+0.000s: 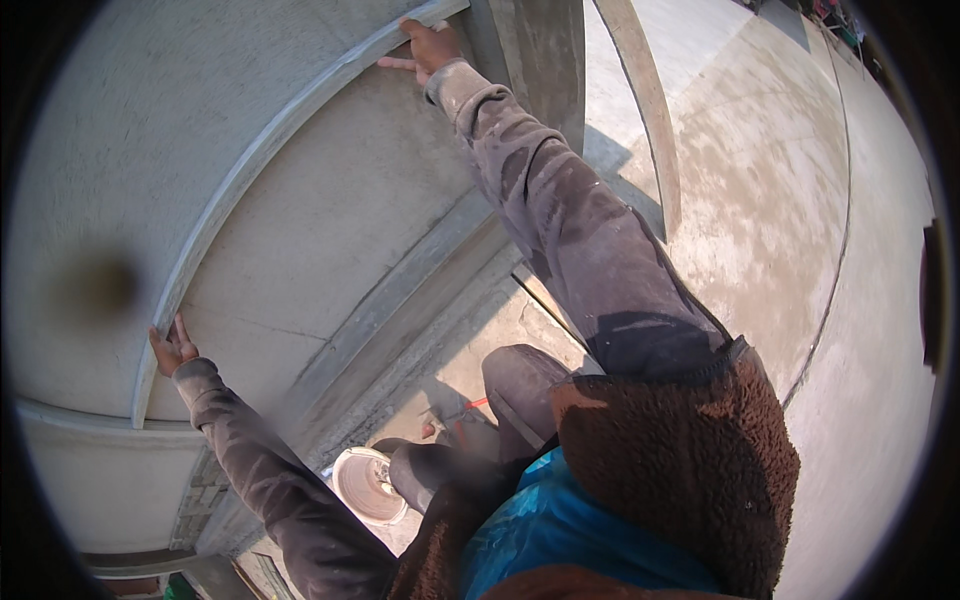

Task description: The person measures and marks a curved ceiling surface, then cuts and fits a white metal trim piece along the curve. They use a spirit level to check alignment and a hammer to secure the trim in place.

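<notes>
A long pale grey straightedge (262,140), bowed by the lens, lies against a grey plastered wall panel (330,190). My left hand (173,345) grips it close to its lower left end, with fingers on both sides of the bar. Farther up, my right hand (430,48) holds it near the other end; the thumb rests on the bar and a finger stretches out below it. Both arms reach wide apart in dusty grey-brown sleeves. The straightedge's top end runs up to the picture's dark rim.
Below the panel runs a raised concrete ledge (385,292). A whitish bucket (368,487) stands on the ground by my legs, near a small red-handled thing (476,403). To the right, a concrete column (545,80) and a curved edge border a wide pale concrete surface (760,190).
</notes>
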Available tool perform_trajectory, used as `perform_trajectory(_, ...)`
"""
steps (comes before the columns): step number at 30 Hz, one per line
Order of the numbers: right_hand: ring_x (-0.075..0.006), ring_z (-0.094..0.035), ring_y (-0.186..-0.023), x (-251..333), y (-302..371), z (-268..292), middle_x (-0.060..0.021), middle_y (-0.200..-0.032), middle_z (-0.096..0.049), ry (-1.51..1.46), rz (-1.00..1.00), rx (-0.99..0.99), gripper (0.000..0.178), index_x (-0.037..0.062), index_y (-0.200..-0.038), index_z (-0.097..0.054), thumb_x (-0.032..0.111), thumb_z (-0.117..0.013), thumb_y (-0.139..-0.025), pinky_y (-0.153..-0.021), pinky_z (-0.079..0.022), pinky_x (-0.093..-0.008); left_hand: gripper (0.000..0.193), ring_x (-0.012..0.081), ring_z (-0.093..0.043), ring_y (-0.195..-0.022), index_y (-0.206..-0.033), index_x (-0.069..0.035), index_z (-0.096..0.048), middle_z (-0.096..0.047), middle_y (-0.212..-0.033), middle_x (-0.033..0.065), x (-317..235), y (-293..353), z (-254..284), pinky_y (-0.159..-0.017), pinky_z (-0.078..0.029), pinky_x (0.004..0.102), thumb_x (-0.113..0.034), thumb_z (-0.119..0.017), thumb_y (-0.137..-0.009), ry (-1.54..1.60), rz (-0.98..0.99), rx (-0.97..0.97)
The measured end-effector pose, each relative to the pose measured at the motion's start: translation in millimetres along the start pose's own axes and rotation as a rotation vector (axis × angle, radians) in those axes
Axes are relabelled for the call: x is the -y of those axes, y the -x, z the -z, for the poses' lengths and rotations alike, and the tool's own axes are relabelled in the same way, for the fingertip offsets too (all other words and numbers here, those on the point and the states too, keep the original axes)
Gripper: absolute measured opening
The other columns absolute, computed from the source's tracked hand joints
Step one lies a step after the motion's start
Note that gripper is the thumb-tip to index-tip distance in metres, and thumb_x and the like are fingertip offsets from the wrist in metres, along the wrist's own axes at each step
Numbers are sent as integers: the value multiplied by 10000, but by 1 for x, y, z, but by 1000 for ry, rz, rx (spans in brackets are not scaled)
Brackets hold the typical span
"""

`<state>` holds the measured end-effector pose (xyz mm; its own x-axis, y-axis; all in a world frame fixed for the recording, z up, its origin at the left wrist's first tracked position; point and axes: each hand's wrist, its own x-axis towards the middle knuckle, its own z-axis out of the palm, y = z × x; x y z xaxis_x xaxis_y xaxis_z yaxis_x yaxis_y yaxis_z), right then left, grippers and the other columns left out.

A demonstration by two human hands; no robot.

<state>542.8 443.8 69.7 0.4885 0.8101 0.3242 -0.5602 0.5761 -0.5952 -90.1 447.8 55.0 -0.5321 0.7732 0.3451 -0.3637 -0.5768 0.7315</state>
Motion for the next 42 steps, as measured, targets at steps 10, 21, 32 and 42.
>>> perform_trajectory(10, -422, -567, -1195, -6, -5, -6, -234, -1399, -492, -64, 1, -10, 506, -73, -1448, -339, 84, -500, -995, -893, -602, -512, 593, 442, -493, -1275, -1403, 128, -314, -463, -1377, 263, -8, -13, 11, -1072, -497, 572, -129, -628, -971, 15, 18, 23)
perform_trajectory(21, -381, -571, -1198, -16, -20, 4, -202, -1458, -421, -62, -6, 36, 561, -48, -1489, -286, 49, -509, -984, -836, -637, -513, 589, 424, -498, -1283, -1414, 98, -336, -481, -1383, 239, -4, 4, -2, -1104, -464, 567, -134, -639, -965, 10, -8, 35)
perform_trajectory(32, -387, -606, -1154, 0, -13, -1, -240, -1389, -430, 113, -29, 42, 524, -128, -1410, -324, 91, -532, -982, -791, -674, -447, 552, 415, -505, -1275, -1403, 102, -360, -500, -1364, 233, 3, 0, -3, -1095, -471, 564, -142, -617, -979, -6, -12, -12)
perform_trajectory(42, -422, -585, -1190, 33, -36, 33, -259, -1370, -477, 212, -136, -28, 586, -124, -1434, -307, 195, -566, -1015, -851, -649, -473, 509, 406, -511, -1269, -1387, 107, -390, -516, -1347, 230, 0, 2, -2, -1084, -484, 556, -149, -590, -995, -9, -12, -71)
